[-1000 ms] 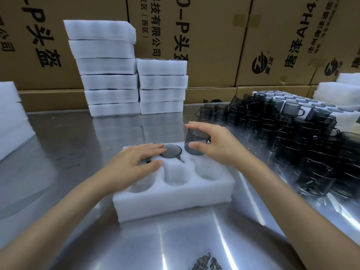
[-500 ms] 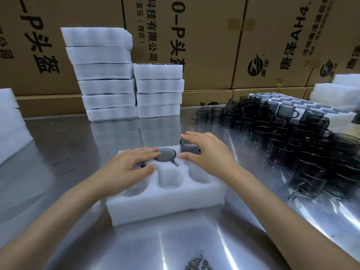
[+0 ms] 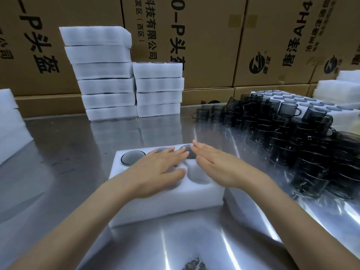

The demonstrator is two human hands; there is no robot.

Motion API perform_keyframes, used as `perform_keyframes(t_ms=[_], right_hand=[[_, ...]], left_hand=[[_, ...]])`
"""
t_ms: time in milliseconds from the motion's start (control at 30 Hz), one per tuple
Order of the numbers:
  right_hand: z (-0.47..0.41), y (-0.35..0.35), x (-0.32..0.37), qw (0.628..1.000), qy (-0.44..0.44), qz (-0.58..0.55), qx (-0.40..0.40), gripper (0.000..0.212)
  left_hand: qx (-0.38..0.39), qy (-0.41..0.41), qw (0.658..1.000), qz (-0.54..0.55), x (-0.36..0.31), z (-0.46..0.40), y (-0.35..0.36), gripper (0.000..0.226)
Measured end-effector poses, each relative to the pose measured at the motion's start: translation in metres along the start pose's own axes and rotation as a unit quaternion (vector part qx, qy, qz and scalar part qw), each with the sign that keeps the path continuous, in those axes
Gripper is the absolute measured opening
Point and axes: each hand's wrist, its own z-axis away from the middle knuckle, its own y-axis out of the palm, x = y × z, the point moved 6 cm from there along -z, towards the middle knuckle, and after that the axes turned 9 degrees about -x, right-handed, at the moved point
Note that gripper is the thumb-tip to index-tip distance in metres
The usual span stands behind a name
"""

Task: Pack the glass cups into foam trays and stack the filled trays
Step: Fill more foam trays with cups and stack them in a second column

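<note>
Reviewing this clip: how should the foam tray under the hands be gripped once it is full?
Probably by its two short end walls, one hand from each side. The foam tray is a long, soft block lying flat on the metal table, with cups seated in its far row, so a level two-handed lift looks safest.

We are working on a polished metal table [image 3: 81, 152] that is throwing glossy reflections. The tray [image 3: 167, 203] is showing soft, matt white foam, the cups [image 3: 303, 152] are gleaming as smooth smoky glass, and the boxes [image 3: 204, 41] behind are showing dull brown cardboard.
</note>
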Motion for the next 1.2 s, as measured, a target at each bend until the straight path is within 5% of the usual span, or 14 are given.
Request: perform_keyframes(t_ms=[133,233,300,433,567,700,800,967,1200], right_hand=[[-0.007,0.000,0.002,0.999,0.007,-0.031,-0.020,0.049],[-0.011,-0.011,-0.012,0.962,0.061,-0.195,-0.178,0.041],[-0.013,-0.016,-0.033,0.945,0.114,-0.149,-0.270,0.038],[-0.018,0.002,-0.082,0.949,0.236,0.075,-0.197,0.042],[-0.024,-0.002,-0.106,0.923,0.293,0.108,-0.225,0.042],[-0.027,-0.013,-0.126,0.895,0.346,0.108,-0.260,0.044],[-0.032,-0.018,-0.137,0.886,0.357,0.127,-0.267,0.047],[-0.037,-0.022,-0.145,0.872,0.368,0.153,-0.284,0.045],[-0.040,-0.025,-0.134,0.879,0.260,0.220,-0.332,0.038]], left_hand=[[0.000,-0.015,1.000,0.005,0.003,-0.002,0.000,0.050],[-0.026,-0.013,1.000,0.013,0.003,0.002,0.001,0.051],[-0.075,-0.020,0.997,0.027,0.002,0.005,-0.004,0.048],[-0.217,0.010,0.976,0.004,-0.007,0.013,-0.032,0.042],[-0.255,-0.006,0.967,-0.004,0.009,0.023,-0.047,0.034],[-0.324,-0.098,0.933,0.120,0.058,0.052,-0.054,0.020],[-0.313,-0.142,0.914,0.217,0.080,0.068,-0.043,0.034],[-0.298,-0.129,0.917,0.233,0.077,0.067,-0.035,0.026],[-0.295,-0.137,0.916,0.236,0.077,0.067,-0.033,0.036]])
